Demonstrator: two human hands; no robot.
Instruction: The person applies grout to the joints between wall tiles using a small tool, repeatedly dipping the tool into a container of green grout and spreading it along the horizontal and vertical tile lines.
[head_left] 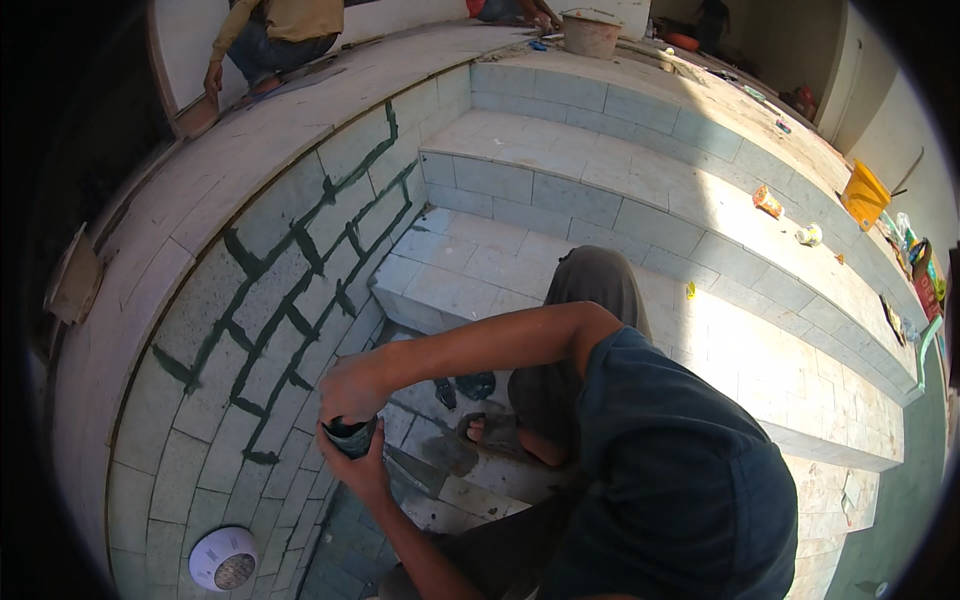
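Blackish round cup (351,440) sits in left hand (364,472).

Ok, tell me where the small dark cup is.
In the head view, the small dark cup is left of centre, held in the left hand, right hand at its top, beside the green-streaked wall.

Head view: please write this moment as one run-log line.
left hand: holds dark cup | right hand: at the cup's mouth | tiled wall: dark green lines along some joints
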